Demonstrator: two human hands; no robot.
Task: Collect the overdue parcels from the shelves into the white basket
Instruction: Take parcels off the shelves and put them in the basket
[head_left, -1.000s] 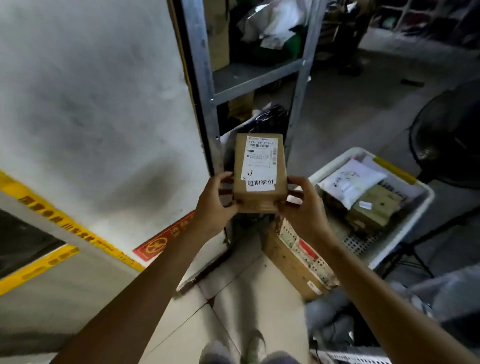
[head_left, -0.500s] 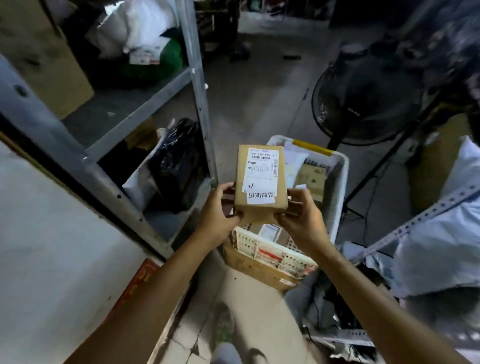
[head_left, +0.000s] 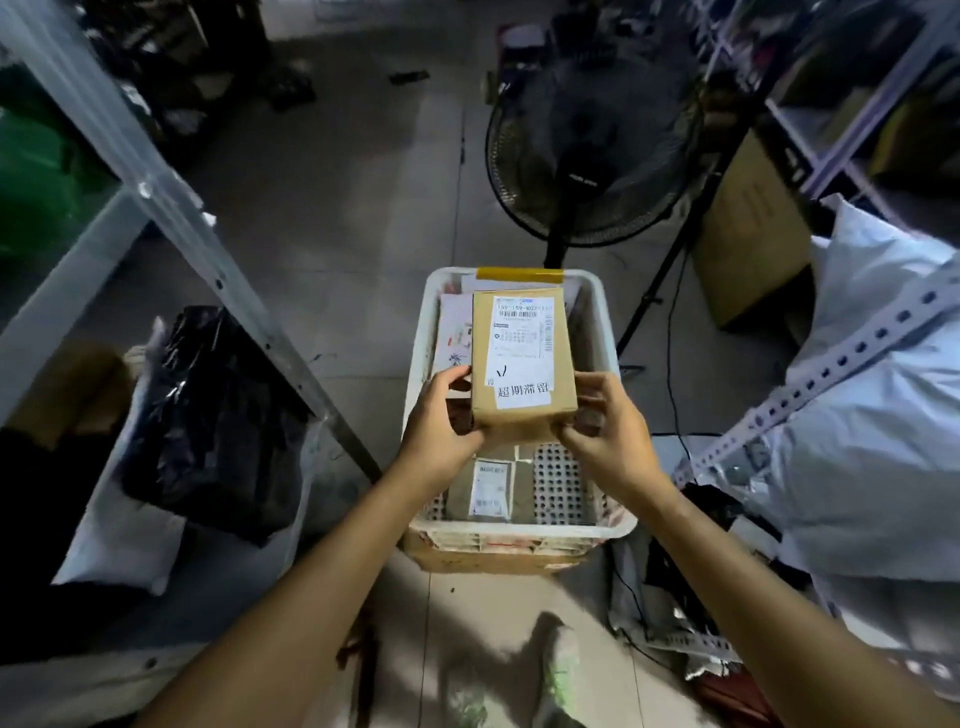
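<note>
**Parcel now held over the middle of the white basket**

A second ago the view faced a pale wall panel beside the shelving, with the basket off to the right. Half a second ago the basket had come nearer the centre but still lay behind and to the right of the parcel. Now the cardboard parcel (head_left: 522, 364) is directly above the white basket (head_left: 418, 364), in the air and clear of its contents. The hold has not changed: the left hand (head_left: 441, 431) and right hand (head_left: 605, 431) each curl round a lower corner of the box, thumbs on its near face. The shipping label and a printed white sticker face up.

Inside the basket a flat brown packet (head_left: 491, 491) with a white label lies on the perforated bottom near the person, and paler packets lie farther in, partly hidden by the held box. Yellow tape (head_left: 519, 274) wraps the far rim. The basket rests on a cardboard box (head_left: 493, 561) on the tiled floor (head_left: 337, 208).

A black standing fan (head_left: 587, 156) is just beyond the basket. To the left a grey metal shelf upright (head_left: 156, 192) slants across the view, with a black plastic bag (head_left: 218, 415) on the low shelf behind it. To the right are a large white sack (head_left: 872, 415), a perforated metal rail (head_left: 831, 374) crossing it, and a brown carton (head_left: 748, 244) farther back.
</note>
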